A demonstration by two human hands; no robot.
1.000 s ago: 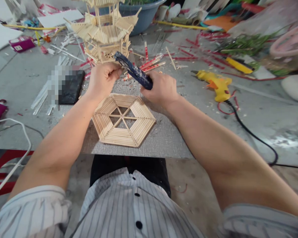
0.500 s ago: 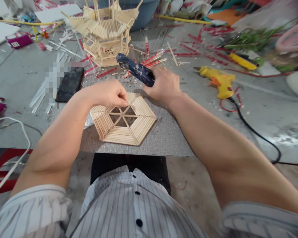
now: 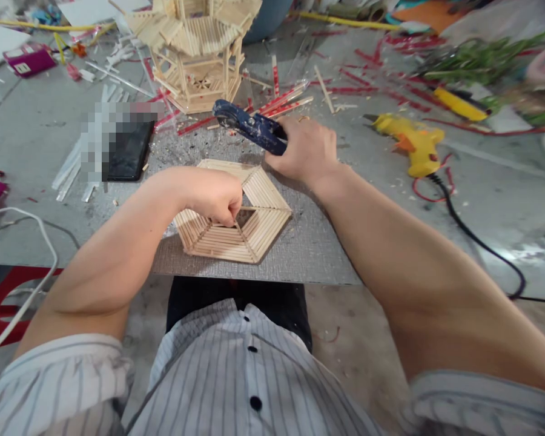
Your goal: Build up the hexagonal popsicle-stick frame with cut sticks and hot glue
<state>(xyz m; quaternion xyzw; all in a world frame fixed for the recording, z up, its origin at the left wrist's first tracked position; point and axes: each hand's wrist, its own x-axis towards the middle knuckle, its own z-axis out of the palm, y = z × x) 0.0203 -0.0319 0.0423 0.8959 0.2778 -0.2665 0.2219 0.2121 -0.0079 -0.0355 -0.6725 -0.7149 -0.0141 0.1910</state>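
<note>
A flat hexagon of glued wooden sticks [image 3: 261,218] lies on a grey mat [image 3: 309,248] at the table's near edge. My left hand [image 3: 213,194] rests over its middle, fingers pinched together on a thin stick I can barely make out. My right hand [image 3: 306,148] is closed round the handle of dark blue cutting pliers [image 3: 249,125], held just beyond the hexagon with the jaws pointing left. A stick-built pagoda tower [image 3: 197,51] stands behind them.
A yellow glue gun [image 3: 411,142] with a black cord lies to the right. A black phone [image 3: 129,151] sits left of the mat. Red and plain sticks litter the table around the tower. A white cable [image 3: 27,242] hangs at the left edge.
My left hand came down from the pliers' jaws near the tower to the middle of the hexagon. My right hand kept the pliers and shifted slightly right.
</note>
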